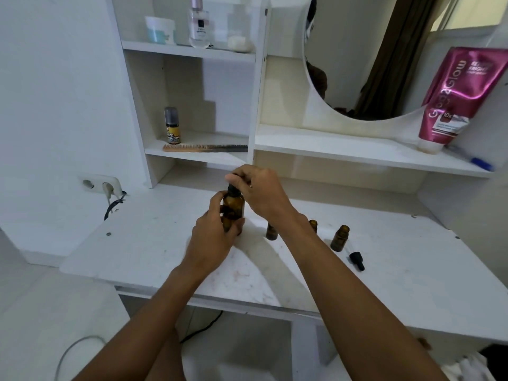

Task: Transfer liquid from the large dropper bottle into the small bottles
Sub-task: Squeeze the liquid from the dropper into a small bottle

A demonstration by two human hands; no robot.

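Note:
The large amber dropper bottle (233, 206) stands upright on the white table (154, 243), and my left hand (213, 237) is wrapped around its body. From above, my right hand (257, 192) pinches its black dropper cap (233, 188). Three small amber bottles are to the right, all without caps: one (271, 231) just beside my right wrist, one (313, 225) half hidden behind my forearm, and one (340, 238) further right. A loose black dropper cap (356, 260) lies on the table in front of that last bottle.
Shelves behind hold a wooden comb (204, 147), a small yellow-labelled bottle (172, 126), a jar and a clear bottle. A pink tube (456, 97) leans by the round mirror (365, 59). A wall socket (100, 184) with a cable sits at the left.

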